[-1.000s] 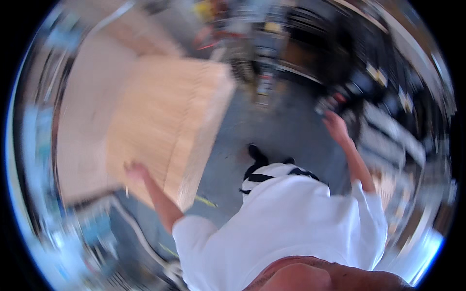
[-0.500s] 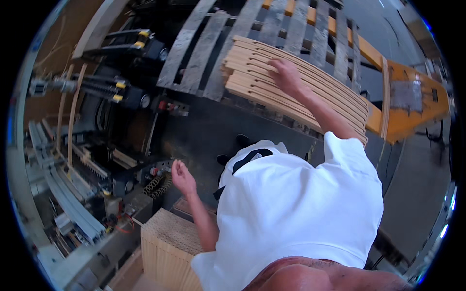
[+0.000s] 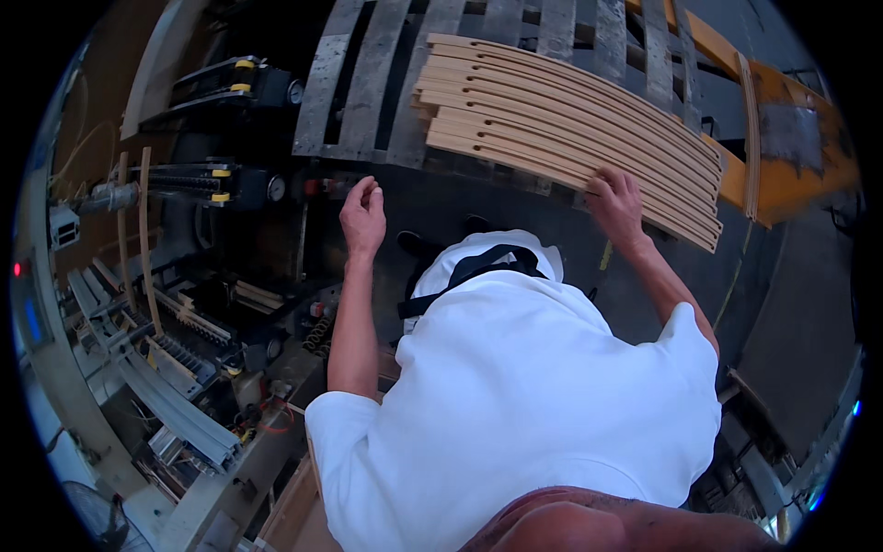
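Observation:
A row of long, light wooden slats, each with a groove near its left end, lies side by side on a slatted wooden pallet in front of me. My right hand is at the near edge of these slats, right of their middle. Its fingers are curled, and their tips are too hidden to tell whether they grip a slat. To the left, my left hand is raised in the air short of the pallet. Its fingers are bent in together, with nothing visible in them.
Under the pallet's right side is a yellow-orange metal frame, with narrow wooden strips across it. Machinery with black clamp-like units and gauges fills the left. Two upright wooden strips stand there. A wooden box edge shows at lower left.
My right hand has come back from the top of the slats to their near edge. My left hand has risen forward. The view has shifted, and my left sleeve now covers the stacked wood at lower left.

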The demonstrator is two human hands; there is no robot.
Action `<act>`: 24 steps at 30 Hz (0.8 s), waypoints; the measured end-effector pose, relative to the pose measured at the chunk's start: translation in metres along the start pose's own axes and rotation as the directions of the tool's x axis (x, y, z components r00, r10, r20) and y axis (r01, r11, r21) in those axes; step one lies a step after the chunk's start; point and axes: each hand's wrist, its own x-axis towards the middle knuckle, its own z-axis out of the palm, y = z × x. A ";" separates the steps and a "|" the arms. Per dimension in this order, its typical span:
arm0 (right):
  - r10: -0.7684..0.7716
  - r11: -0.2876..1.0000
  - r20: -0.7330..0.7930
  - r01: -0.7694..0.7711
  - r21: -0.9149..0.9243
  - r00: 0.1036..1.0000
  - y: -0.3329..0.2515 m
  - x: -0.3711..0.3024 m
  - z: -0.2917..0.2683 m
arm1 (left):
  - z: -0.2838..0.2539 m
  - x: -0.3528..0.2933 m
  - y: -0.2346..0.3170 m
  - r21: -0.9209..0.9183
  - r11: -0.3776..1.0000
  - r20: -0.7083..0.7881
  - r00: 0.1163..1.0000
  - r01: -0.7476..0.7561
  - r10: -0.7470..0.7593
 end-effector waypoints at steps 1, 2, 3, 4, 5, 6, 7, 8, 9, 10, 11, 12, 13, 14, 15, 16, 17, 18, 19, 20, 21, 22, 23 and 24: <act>-0.020 1.000 -0.007 0.020 -0.021 1.000 0.000 0.000 0.002 | -0.006 0.006 -0.003 0.015 1.000 -0.012 1.000 -0.005 0.006; -0.042 0.998 -0.013 0.042 -0.041 0.999 0.000 0.000 0.004 | -0.014 0.012 -0.007 0.029 1.000 -0.025 1.000 -0.009 0.010; -0.033 0.997 -0.011 0.032 -0.068 0.999 -0.003 -0.001 0.005 | -0.025 0.018 -0.015 0.020 1.000 -0.040 0.999 -0.015 0.016; -0.030 0.995 -0.008 0.029 -0.093 1.000 -0.006 0.001 0.005 | -0.038 0.023 -0.027 0.009 1.000 -0.054 0.998 -0.018 0.019; -0.029 0.993 -0.005 0.029 -0.118 1.000 -0.011 0.005 0.004 | -0.051 0.028 -0.039 -0.002 1.000 -0.071 0.997 -0.021 0.021; -0.033 0.990 -0.004 0.032 -0.141 0.999 -0.015 0.009 0.005 | -0.064 0.031 -0.052 0.007 1.000 -0.095 0.995 -0.008 0.009; -0.002 0.986 0.017 0.005 -0.166 1.000 -0.018 0.009 0.008 | -0.080 0.036 -0.066 0.019 1.000 -0.121 0.993 0.004 -0.002; 0.038 0.984 0.030 -0.032 -0.174 0.999 -0.017 0.004 0.012 | -0.100 0.041 -0.076 0.053 0.999 -0.149 0.989 0.014 -0.006; 0.043 0.973 0.014 -0.038 -0.229 0.999 -0.022 0.005 0.015 | -0.120 0.045 -0.097 0.045 0.999 -0.187 0.982 0.021 -0.012; 0.050 0.958 -0.008 -0.051 -0.282 0.999 -0.025 0.002 0.017 | -0.142 0.050 -0.107 0.043 0.998 -0.194 0.980 0.045 -0.036; 0.070 0.950 -0.018 -0.072 -0.303 0.997 -0.027 -0.004 0.020 | -0.163 0.057 -0.120 0.041 0.998 -0.226 0.974 0.044 -0.033; 0.106 0.937 0.020 -0.093 -0.337 0.994 -0.030 -0.007 0.019 | -0.187 0.066 -0.134 0.042 0.998 -0.251 0.967 0.044 -0.032; 0.139 0.932 0.070 -0.106 -0.347 0.988 -0.031 -0.013 0.017 | -0.215 0.076 -0.142 0.080 0.996 -0.277 0.961 0.047 -0.023; 0.159 0.930 0.091 -0.118 -0.348 0.983 -0.038 -0.009 0.012 | -0.243 0.085 -0.151 0.113 0.992 -0.302 0.953 0.052 -0.015; 0.149 0.933 0.086 -0.111 -0.343 0.985 -0.042 -0.007 0.009 | -0.274 0.096 -0.167 0.075 0.996 -0.331 0.943 0.051 -0.024; 0.165 0.931 0.081 -0.128 -0.341 0.983 -0.053 -0.003 0.008 | -0.307 0.111 -0.174 0.145 0.986 -0.365 0.931 0.079 -0.021; 0.170 0.933 0.077 -0.135 -0.334 0.982 -0.064 0.007 0.006 | -0.346 0.126 -0.205 0.228 0.972 -0.441 0.896 0.057 0.051; 0.209 0.922 0.068 -0.173 -0.347 0.976 -0.074 0.005 0.000 | -0.377 0.148 -0.206 0.310 0.950 -0.488 0.863 0.027 0.135; 0.199 0.927 0.085 -0.160 -0.338 0.976 -0.088 0.024 0.001 | -0.422 0.162 -0.228 0.425 0.905 -0.516 0.825 0.012 0.231; 0.204 0.927 0.089 -0.163 -0.337 0.975 -0.109 0.042 -0.001 | -0.463 0.182 -0.247 0.552 0.832 -0.538 0.787 0.059 0.302; 0.214 0.925 0.092 -0.172 -0.339 0.972 -0.132 0.058 -0.004 | -0.499 0.197 -0.260 0.610 0.779 -0.574 0.758 0.145 0.309; 0.218 0.923 0.089 -0.176 -0.342 0.972 -0.164 0.072 -0.012 | -0.518 0.214 -0.245 0.600 0.741 -0.611 0.771 0.301 0.182; 0.178 0.939 0.086 -0.143 -0.314 0.980 -0.197 0.105 -0.013 | -0.560 0.219 -0.275 0.675 0.615 -0.657 0.711 0.407 0.250; 0.175 0.937 0.080 -0.141 -0.319 0.981 -0.231 0.125 -0.015 | -0.571 0.231 -0.270 0.606 0.597 -0.696 0.714 0.526 0.076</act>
